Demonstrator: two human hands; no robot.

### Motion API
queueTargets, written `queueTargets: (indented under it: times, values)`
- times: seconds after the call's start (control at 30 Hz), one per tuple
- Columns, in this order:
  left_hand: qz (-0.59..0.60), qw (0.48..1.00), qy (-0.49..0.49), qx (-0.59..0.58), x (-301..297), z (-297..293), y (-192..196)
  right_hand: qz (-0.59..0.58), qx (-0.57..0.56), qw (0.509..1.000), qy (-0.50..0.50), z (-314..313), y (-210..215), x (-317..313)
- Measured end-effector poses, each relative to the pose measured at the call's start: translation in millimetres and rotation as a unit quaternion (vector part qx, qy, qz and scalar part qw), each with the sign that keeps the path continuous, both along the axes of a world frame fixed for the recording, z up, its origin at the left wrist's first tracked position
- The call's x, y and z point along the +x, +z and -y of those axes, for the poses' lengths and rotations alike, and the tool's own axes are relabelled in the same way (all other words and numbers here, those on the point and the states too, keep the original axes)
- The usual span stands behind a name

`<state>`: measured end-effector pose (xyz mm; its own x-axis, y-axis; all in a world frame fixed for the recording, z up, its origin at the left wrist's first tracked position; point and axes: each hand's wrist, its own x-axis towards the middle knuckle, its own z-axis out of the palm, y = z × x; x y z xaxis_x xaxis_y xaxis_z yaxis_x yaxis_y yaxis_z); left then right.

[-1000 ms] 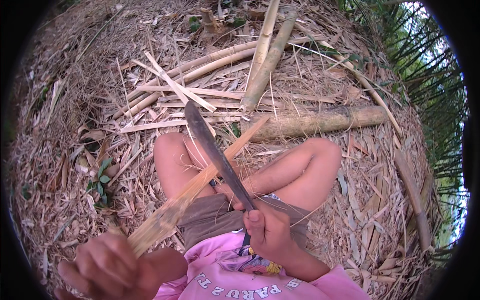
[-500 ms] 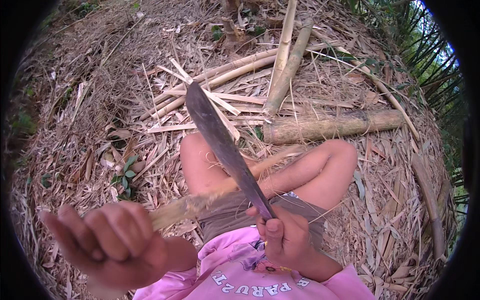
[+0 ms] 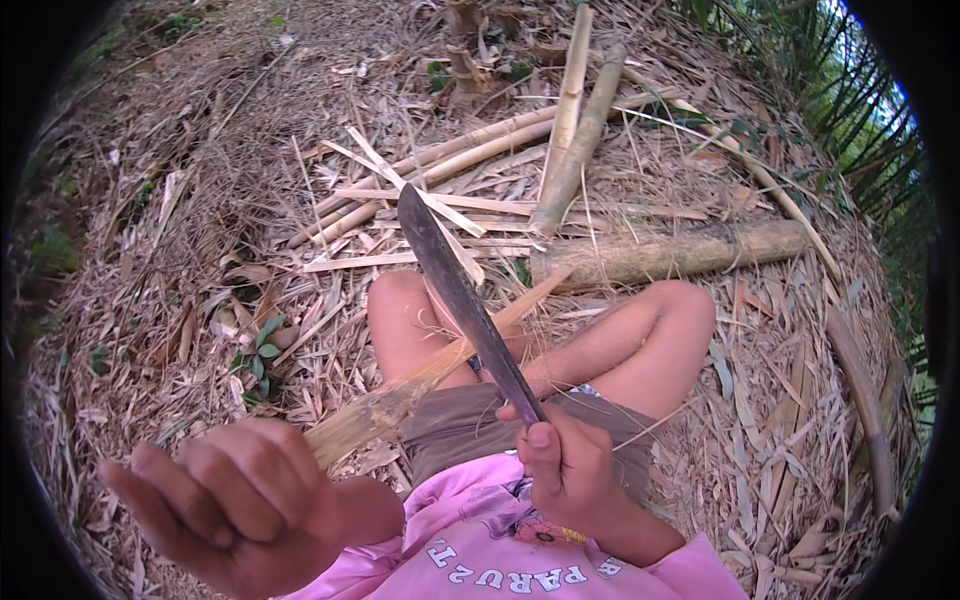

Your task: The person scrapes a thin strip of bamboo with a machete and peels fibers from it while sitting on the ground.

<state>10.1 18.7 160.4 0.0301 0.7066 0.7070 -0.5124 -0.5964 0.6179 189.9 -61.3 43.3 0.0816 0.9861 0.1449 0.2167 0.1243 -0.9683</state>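
A seated person's right hand (image 3: 570,470) grips a long dark knife (image 3: 465,300), blade pointing toward 11 o'clock across a bamboo strip (image 3: 430,375). The left hand (image 3: 235,505), fingers curled shut, apparently clasps the strip's near end. Cut bamboo poles (image 3: 570,140) lie at 12 o'clock.

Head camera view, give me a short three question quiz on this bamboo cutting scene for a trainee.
1. True or false: the right hand holds the long knife by its handle.
2. What does the left hand grip? A) a bamboo strip B) a rope C) a stone
3. Fill in: the knife blade crosses over the bamboo strip above the person's ____.

Key
1. True; the thumb lies along the base of the blade.
2. A; the strip runs up and to the right from the fist.
3. Legs; the person sits cross-legged on ground covered in dry leaves, with bamboo poles lying beyond.
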Motion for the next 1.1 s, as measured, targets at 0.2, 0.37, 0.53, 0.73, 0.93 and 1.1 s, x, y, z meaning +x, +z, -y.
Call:
queueTargets:
  times: [0.2,0.37,0.53,0.73,0.93,1.1]
  values:
    - [0.017,1.000,0.012,-0.004,-2.5,-2.6,-1.0,0.037,0.113,0.993,0.028,1.9,11.5,-16.9]
    - [0.051,0.997,0.054,-0.025,-9.4,3.1,-5.8,0.040,0.088,0.994,0.058,-4.7,15.4,-32.5]
    - [0.073,0.996,0.041,-0.017,3.0,4.0,-11.9,0.018,0.142,0.990,0.016,6.3,23.4,-24.0]
    - [0.064,0.995,0.067,-0.034,4.3,13.5,-8.2,0.084,0.109,0.990,0.026,3.2,6.1,-37.5]
    - [0.090,0.991,0.079,-0.051,6.9,11.2,-11.6,0.128,0.048,0.990,0.046,6.3,16.1,-31.3]
    - [0.083,0.991,0.088,-0.053,5.5,15.6,-9.8,0.133,0.123,0.983,0.029,10.0,27.2,-29.7]
